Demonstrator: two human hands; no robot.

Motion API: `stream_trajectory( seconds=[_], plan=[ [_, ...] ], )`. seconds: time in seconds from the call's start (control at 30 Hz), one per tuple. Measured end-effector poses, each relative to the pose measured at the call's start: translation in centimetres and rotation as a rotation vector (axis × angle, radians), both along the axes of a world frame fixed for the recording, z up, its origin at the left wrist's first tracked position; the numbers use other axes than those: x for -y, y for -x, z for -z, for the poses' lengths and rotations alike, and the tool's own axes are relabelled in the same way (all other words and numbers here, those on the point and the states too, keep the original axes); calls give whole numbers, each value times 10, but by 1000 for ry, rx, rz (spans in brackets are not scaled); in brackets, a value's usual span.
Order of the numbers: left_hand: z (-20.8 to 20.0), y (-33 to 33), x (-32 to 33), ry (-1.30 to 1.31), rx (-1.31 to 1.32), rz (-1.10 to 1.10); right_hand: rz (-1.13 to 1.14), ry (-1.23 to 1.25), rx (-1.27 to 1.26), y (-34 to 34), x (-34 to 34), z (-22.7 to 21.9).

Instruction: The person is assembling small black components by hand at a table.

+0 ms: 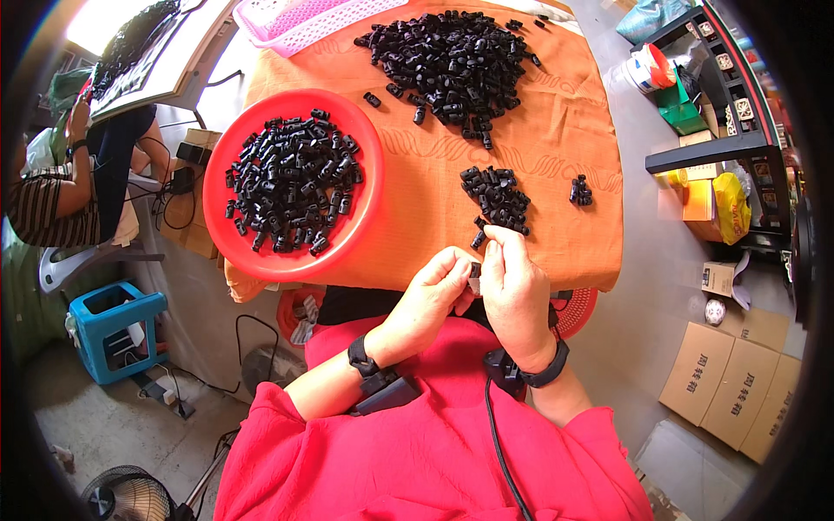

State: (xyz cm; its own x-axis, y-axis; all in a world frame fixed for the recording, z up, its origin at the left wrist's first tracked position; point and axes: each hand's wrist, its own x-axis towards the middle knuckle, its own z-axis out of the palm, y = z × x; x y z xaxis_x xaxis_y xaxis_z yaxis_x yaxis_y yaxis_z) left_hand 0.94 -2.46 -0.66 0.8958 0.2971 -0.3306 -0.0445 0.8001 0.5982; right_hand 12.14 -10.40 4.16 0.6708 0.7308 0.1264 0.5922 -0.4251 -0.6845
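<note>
One small black part (475, 270) between both hands, mostly hidden by fingers. Left hand (436, 280) pinching it; right hand (514, 291) with fingertips drawn together, whether gripping anything cannot tell. Just beyond right fingertips, one small heap (499, 198), uncountable. Left of hands, one red bowl (374, 178), filled. Farther ahead, one large heap (447, 69); one pink basket (334, 23), cut off.

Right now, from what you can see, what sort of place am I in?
Probably a small workshop: a big heap of black parts on an orange-covered table, a red basin holding more, and cardboard boxes to your right.
</note>
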Motion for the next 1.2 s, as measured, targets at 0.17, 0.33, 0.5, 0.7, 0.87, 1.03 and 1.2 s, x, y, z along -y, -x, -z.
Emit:
stream_trajectory(
  seconds=[0.17, 0.33, 0.5, 0.7, 0.87, 1.03, 1.2],
  plan=[
    [0, -1, 1, -1, 32, -10, -1, 15, -30, 2, -1, -1],
    [-6, -3, 1, -22, -17, -33, -17, 20, 1, 2, -1, -1],
    [3, -1, 2, -13, 33, -13, -26, -9, 4, 2, 2, 4],
    [4, -1, 4, 30, 25, -30, 19, -27, 4, 3, 2, 6],
    [3, -1, 5, 56, 35, -40, 26, 13, -32, 4, 4, 3],
    [3, -1, 6, 31, 9, -51, 47, -10, -38, 5, 4, 5],
    [1, -1, 5, 37, -2, -45, 84, -6, -49, 6, 5, 7]
  ],
)
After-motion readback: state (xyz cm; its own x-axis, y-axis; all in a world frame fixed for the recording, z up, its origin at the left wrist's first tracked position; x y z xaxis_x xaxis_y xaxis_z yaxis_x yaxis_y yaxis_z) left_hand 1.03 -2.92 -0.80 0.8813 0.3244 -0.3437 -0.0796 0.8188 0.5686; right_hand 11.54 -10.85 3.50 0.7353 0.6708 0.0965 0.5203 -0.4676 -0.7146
